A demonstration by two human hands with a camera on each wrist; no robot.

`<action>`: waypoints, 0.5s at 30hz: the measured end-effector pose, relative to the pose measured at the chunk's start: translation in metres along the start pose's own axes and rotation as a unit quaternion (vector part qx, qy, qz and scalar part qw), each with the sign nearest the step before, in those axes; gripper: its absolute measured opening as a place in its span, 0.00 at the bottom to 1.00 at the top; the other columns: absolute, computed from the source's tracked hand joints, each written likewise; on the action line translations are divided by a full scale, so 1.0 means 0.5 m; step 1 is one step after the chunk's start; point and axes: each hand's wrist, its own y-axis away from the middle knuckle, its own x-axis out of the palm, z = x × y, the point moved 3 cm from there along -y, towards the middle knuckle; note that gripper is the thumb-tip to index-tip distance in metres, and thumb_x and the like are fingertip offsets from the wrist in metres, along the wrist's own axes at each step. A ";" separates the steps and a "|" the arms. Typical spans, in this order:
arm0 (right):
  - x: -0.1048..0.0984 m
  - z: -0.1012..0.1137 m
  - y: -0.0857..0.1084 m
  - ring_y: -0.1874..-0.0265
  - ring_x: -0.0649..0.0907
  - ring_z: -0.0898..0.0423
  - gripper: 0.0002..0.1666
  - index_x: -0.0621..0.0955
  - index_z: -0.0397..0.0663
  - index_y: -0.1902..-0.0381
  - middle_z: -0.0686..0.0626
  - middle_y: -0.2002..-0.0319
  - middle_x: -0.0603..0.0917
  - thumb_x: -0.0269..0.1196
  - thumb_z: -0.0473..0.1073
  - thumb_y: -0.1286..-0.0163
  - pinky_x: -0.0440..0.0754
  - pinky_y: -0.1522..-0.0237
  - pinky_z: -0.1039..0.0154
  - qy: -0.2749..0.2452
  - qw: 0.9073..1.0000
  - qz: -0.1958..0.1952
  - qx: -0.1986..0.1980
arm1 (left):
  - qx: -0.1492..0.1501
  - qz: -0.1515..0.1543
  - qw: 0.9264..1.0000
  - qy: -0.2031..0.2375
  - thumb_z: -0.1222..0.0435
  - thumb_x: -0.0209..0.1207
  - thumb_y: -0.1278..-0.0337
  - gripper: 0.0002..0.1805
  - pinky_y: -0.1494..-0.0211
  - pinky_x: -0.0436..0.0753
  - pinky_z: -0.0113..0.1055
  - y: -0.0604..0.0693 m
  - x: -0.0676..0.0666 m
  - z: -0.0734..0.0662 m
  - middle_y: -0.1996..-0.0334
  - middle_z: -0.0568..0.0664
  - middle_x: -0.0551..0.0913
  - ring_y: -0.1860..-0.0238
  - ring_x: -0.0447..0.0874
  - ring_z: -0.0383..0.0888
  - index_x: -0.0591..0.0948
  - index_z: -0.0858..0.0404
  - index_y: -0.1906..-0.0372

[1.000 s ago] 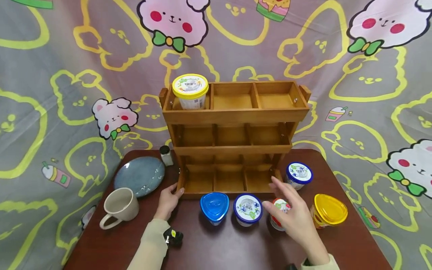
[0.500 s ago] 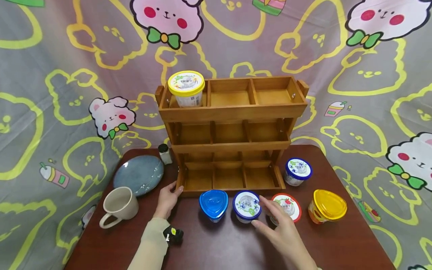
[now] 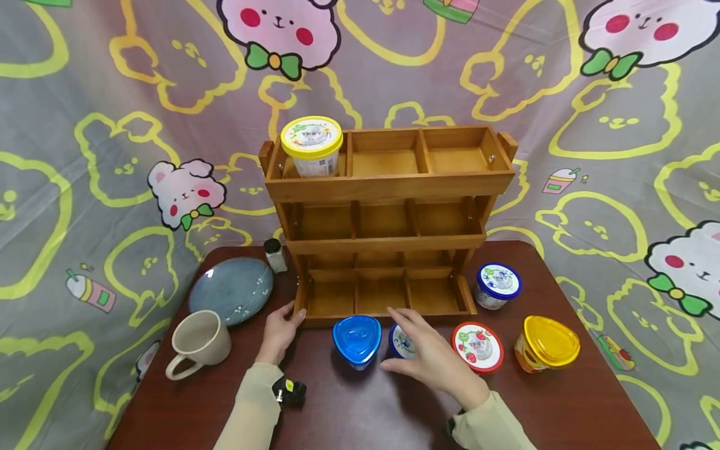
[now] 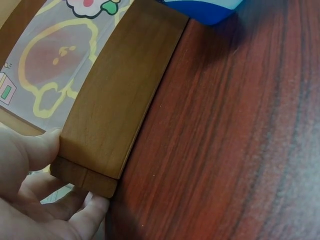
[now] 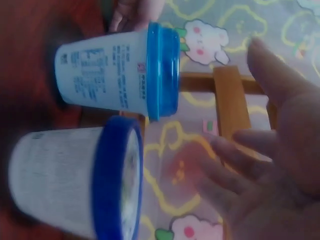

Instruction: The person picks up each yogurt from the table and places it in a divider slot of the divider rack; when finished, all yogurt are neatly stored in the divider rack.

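A three-tier wooden rack (image 3: 388, 239) with compartments stands mid-table. My left hand (image 3: 279, 334) holds its bottom left corner; up close, thumb and fingers (image 4: 89, 215) lie on either side of the rack's wooden end (image 4: 112, 100). My right hand (image 3: 433, 359) hovers with fingers spread over a white tub with a dark blue lid (image 3: 400, 342), partly covering it in the head view. In the right wrist view the hand is apart from that tub (image 5: 60, 175). Just left of it stands a cup with a bright blue rounded-triangle lid (image 3: 357, 340).
A yellow-lidded tub (image 3: 312, 147) occupies the top left compartment. On the right are a red-lidded tub (image 3: 478, 347), a yellow-lidded cup (image 3: 548, 344) and another blue-lidded tub (image 3: 497, 285). A mug (image 3: 202, 340), blue plate (image 3: 232, 290) and black-capped shaker (image 3: 275, 256) sit on the left.
My right hand has moved left, from over the red-lidded tub to over the dark-blue-lidded tub, so the red lid now shows. The left hand keeps its place on the rack.
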 end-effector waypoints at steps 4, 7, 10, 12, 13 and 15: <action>0.024 0.006 -0.043 0.36 0.72 0.47 0.62 0.62 0.48 0.24 0.45 0.30 0.67 0.73 0.68 0.49 0.74 0.39 0.48 0.038 0.997 0.063 -0.002 | -0.006 0.001 1.000 -0.003 0.64 0.60 0.33 0.30 0.30 0.63 0.54 -0.001 0.001 0.003 0.34 0.67 0.71 0.33 0.67 0.59 0.68 0.73 0.31; 0.042 0.011 -0.067 0.34 0.71 0.44 0.65 0.59 0.47 0.23 0.41 0.29 0.64 0.76 0.66 0.51 0.73 0.38 0.46 0.054 0.994 0.094 -0.003 | -0.003 0.000 1.000 0.000 0.64 0.60 0.33 0.30 0.30 0.63 0.54 -0.001 0.001 0.004 0.34 0.68 0.71 0.33 0.66 0.59 0.68 0.73 0.31; 0.056 0.012 -0.087 0.33 0.69 0.43 0.69 0.57 0.48 0.22 0.41 0.28 0.63 0.76 0.68 0.53 0.72 0.38 0.45 0.059 0.991 0.119 0.004 | -0.003 -0.002 1.000 0.001 0.65 0.61 0.33 0.30 0.30 0.64 0.54 -0.001 0.001 0.005 0.34 0.68 0.71 0.33 0.67 0.59 0.69 0.73 0.31; 0.063 0.011 -0.096 0.32 0.68 0.42 0.70 0.56 0.49 0.22 0.41 0.27 0.62 0.76 0.69 0.54 0.72 0.38 0.44 0.062 0.989 0.135 0.014 | -0.002 -0.001 1.000 0.000 0.65 0.61 0.33 0.30 0.31 0.64 0.54 -0.001 0.000 0.004 0.35 0.68 0.71 0.33 0.67 0.59 0.69 0.73 0.31; 0.065 0.010 -0.101 0.32 0.68 0.42 0.71 0.56 0.49 0.22 0.42 0.27 0.62 0.76 0.69 0.55 0.72 0.37 0.44 0.062 0.988 0.141 0.016 | -0.002 -0.001 1.000 0.001 0.65 0.61 0.34 0.30 0.31 0.64 0.54 -0.001 0.000 0.004 0.35 0.68 0.71 0.33 0.67 0.59 0.69 0.73 0.31; 0.068 0.011 -0.108 0.32 0.68 0.42 0.72 0.56 0.49 0.22 0.42 0.27 0.62 0.76 0.70 0.57 0.72 0.38 0.43 0.065 0.986 0.151 0.019 | 0.000 0.000 1.000 0.002 0.65 0.61 0.34 0.30 0.31 0.64 0.54 -0.001 0.000 0.002 0.35 0.68 0.71 0.34 0.68 0.59 0.69 0.74 0.31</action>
